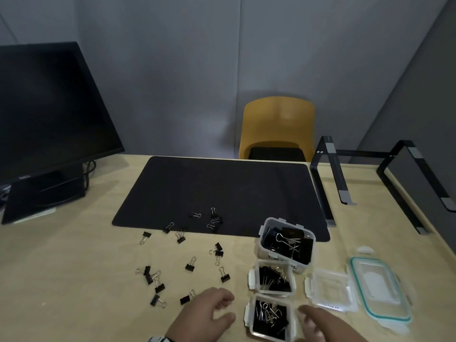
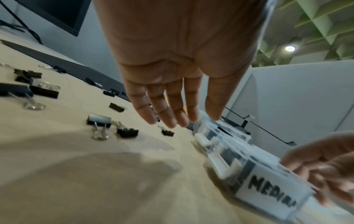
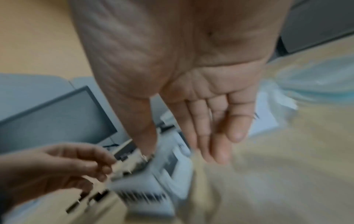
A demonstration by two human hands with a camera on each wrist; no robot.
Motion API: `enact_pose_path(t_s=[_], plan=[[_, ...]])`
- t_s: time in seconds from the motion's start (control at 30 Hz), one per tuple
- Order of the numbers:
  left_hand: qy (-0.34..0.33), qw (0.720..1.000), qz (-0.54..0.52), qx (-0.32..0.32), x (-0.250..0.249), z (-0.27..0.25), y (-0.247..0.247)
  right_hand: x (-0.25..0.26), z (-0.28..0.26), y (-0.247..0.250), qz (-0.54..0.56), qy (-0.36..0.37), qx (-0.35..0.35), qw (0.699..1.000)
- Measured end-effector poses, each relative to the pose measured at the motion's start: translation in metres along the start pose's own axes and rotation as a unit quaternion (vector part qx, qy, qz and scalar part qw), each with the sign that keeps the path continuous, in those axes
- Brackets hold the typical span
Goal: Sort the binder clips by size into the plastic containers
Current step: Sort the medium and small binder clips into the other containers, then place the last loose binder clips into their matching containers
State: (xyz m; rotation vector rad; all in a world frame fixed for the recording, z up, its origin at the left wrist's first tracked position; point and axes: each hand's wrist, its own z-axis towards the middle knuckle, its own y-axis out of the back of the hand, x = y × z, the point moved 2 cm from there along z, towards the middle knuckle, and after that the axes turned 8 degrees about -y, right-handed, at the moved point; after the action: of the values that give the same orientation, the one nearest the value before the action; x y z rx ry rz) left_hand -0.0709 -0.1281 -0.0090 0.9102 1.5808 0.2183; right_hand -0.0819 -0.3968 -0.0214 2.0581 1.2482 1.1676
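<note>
Three clear plastic containers stand in a column at the table's right: a large one (image 1: 287, 240), a middle one (image 1: 272, 277) and a near one (image 1: 270, 317), each with black binder clips inside. The near one (image 2: 268, 191) bears a label reading "MEDIU". Several loose binder clips (image 1: 190, 265) lie scattered on the wood and on the mat's front edge. My left hand (image 1: 227, 308) hovers just left of the near container, fingers relaxed (image 2: 172, 121), holding nothing. My right hand (image 1: 308, 317) is spread open at that container's right side (image 3: 206, 148); whether its thumb touches the rim I cannot tell.
A black desk mat (image 1: 222, 193) covers the table's middle. Two clear lids (image 1: 328, 290), one with a teal seal (image 1: 380, 290), lie right of the containers. A monitor (image 1: 49, 107) stands far left, a black laptop stand (image 1: 328, 183) far right, a yellow chair (image 1: 278, 127) behind.
</note>
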Motion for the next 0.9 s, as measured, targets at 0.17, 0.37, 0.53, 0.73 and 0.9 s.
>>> enact_pose_path(t_s=[0.17,0.37,0.53,0.73,0.9], plan=[[0.03,0.994,0.081,-0.071,0.01,0.001,0.027,0.071,-0.025,0.045,-0.039,0.081,0.045,0.995],[0.1,0.983,0.141,-0.065,0.031,0.004,0.044,0.139,0.003,0.019,-0.002,0.149,0.018,0.989],[0.083,0.984,0.155,0.02,0.039,0.004,0.037,0.167,0.043,-0.009,-0.095,0.081,0.02,0.992],[0.059,0.988,0.142,0.006,0.044,0.007,0.038,0.18,0.07,-0.027,-0.163,0.008,0.024,0.986],[0.034,0.987,0.153,0.018,0.047,0.017,0.04,0.18,0.079,-0.036,-0.165,-0.026,0.008,0.986]])
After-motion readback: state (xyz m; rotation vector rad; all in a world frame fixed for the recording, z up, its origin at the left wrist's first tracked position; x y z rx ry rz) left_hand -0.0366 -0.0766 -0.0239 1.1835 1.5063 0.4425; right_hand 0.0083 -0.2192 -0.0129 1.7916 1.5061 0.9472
